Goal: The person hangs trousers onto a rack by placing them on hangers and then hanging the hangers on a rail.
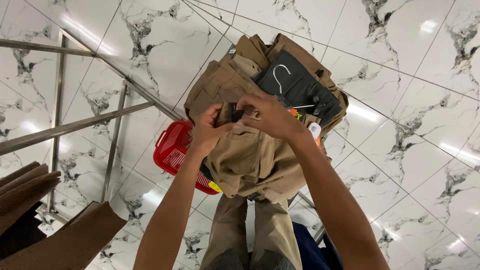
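Tan trousers (250,155) lie piled over a red basket (172,150); the left hand (207,132) and right hand (270,115) both pinch their waistband, beside a black hanger (297,87) atop the pile.

1. My left arm rises bare from the bottom edge, slanting up and to the right, forearm long and straight
2. My left hand (207,132) is curled at the wrist, fingers bent inward in a pinch, thumb pointing toward my other hand
3. My right arm comes in from the lower right, bare, angling up and to the left
4. My right hand (267,116) arches knuckles up, fingers folded down and closed in a grip
5. Both hands meet, fingertips nearly touching, the right slightly higher than the left
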